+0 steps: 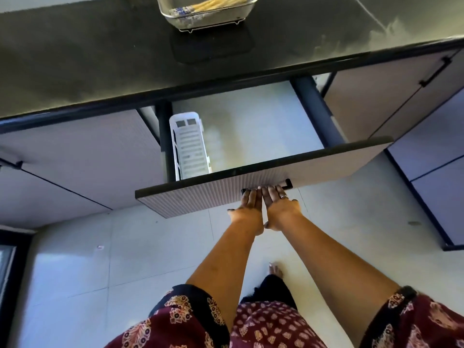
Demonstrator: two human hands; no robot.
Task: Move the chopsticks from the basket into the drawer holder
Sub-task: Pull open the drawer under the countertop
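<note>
Black handle (266, 189) under both palms: left hand (248, 205) and right hand (277, 204) hook it, drawer (263, 179) out, white holder (189, 146) waiting empty. Far back on the surface (75, 59), chopsticks (216, 2) fill the basket (236, 15): light, stiff, probably slick, so pinch mid-bundle.

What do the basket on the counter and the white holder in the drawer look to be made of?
The basket looks like fine metal mesh on a wire frame, going by its silvery see-through walls and thin wire feet. The holder looks like matte white moulded plastic, judging by its slotted base and rounded rim.
</note>
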